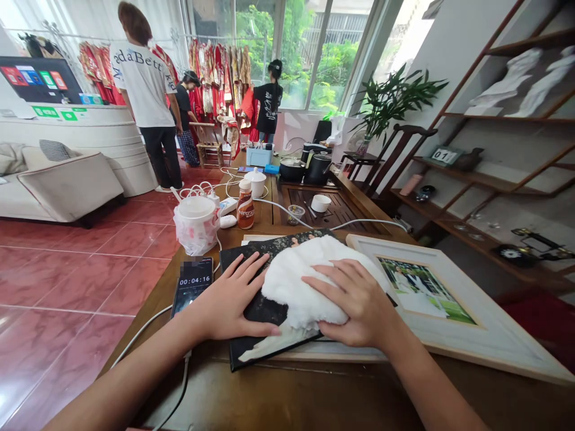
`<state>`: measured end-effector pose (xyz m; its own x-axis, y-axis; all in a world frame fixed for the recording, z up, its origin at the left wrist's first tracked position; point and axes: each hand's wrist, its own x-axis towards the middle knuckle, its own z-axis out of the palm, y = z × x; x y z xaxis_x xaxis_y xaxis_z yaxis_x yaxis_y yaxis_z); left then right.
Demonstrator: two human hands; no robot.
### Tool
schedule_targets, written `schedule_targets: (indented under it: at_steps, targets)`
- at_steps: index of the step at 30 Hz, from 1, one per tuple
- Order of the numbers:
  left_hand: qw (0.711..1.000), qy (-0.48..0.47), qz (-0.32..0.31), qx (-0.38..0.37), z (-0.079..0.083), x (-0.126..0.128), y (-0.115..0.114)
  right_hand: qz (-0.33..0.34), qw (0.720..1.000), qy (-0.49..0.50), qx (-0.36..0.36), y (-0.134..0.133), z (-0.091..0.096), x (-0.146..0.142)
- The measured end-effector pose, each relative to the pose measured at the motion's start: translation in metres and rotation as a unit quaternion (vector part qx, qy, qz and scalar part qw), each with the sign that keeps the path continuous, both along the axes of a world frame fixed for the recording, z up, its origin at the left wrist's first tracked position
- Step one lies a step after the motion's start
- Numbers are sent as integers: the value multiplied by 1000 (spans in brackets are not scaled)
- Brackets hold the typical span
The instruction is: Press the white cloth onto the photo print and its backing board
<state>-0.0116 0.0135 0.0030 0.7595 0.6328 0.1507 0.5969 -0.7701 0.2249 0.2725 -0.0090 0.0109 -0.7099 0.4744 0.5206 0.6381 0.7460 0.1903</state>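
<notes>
By the tabletop's (287,395) left edge I see a lit phone (193,284); I have the left hand (236,296) spread wide, flat on a black panel (265,311) near the front edge, the right hand (357,302) holding a white cloth (291,275) on it, beside a framed photo (429,290).

This looks like a shop or studio for formal wear and photographs: red and gold garments (219,78) hang at the far side with 2 people (268,105) beside them, a curved counter (105,146) bearing a screen (40,82) stands left, and a framed wedding-style photograph (424,291) lies near right.
</notes>
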Motion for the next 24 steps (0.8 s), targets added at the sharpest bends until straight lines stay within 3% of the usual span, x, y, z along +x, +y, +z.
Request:
schedule_targets:
  at_steps: [11, 19, 24]
  targets:
    - [1000, 7, -7, 8, -4, -2, 2, 54, 998, -16, -14, -10, -4, -16]
    - [1000, -5, 3, 5, -2, 0, 0, -103, 995, -14, 2, 15, -3, 24]
    - [1000, -13, 1, 8, -3, -2, 0, -143, 990, -9, -6, 15, -4, 17]
